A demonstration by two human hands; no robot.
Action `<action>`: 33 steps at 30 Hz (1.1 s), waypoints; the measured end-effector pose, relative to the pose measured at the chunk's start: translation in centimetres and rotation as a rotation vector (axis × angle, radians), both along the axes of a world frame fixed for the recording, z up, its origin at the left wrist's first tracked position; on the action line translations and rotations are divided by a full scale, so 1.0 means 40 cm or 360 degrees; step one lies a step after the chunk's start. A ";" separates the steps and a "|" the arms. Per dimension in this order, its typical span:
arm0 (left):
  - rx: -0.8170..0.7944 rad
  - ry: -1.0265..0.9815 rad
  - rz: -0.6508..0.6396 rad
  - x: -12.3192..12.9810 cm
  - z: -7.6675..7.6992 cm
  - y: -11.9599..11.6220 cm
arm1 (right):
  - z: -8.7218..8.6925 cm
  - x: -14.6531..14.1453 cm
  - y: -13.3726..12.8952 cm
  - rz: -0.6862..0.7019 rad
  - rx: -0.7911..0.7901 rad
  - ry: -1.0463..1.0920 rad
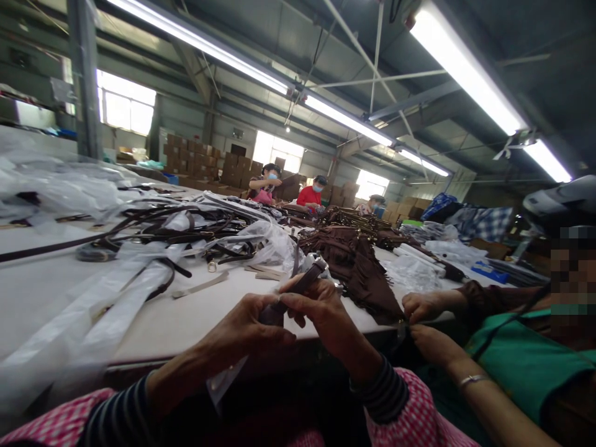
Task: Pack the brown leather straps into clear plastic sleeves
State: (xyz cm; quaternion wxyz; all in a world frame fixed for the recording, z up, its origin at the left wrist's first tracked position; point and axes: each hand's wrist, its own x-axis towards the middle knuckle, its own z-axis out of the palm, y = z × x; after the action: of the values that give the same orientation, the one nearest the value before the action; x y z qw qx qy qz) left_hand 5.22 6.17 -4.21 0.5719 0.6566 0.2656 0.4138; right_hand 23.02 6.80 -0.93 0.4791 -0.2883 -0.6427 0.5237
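Both hands hold a dark brown strap [305,281] with a metal buckle at its upper end, just above the table's front edge. My left hand [251,326] has its fingers closed round the lower part of the strap. Higher up, my right hand [321,307] pinches the strap near the buckle, its thumb across the front. A translucent plastic piece [226,379] hangs below my left hand. Beyond the hands lie pale strips [201,284] and a tangle of dark belts [162,226] on the white table [205,316].
Brown fringed pieces [367,279] lie right of my hands. Plastic sleeves [107,316] cover the table's left. Close at the right, a person in green [526,360] has both hands at the table edge. Several people sit across the table, with cartons [190,155] behind.
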 end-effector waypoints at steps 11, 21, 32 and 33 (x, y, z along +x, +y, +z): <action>-0.0212 0.0099 -0.0109 -0.003 -0.003 0.016 | 0.008 0.009 -0.015 0.0115 0.0082 -0.0093; -0.0043 0.0201 0.0228 0.009 0.001 0.003 | 0.001 0.002 -0.018 0.0204 0.0079 -0.0127; -0.0533 0.0214 -0.0384 -0.086 -0.091 -0.023 | -0.020 0.032 -0.003 0.0126 -0.0016 0.0039; -0.0563 0.0266 -0.0404 -0.092 -0.114 -0.030 | -0.022 0.036 -0.004 0.0129 -0.0032 0.0038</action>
State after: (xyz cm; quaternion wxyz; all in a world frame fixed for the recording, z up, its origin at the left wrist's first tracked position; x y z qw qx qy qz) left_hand 1.53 4.95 -8.75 0.7015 0.6064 0.2955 0.2297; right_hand 24.48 6.64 -1.79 0.4622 -0.2605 -0.6427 0.5527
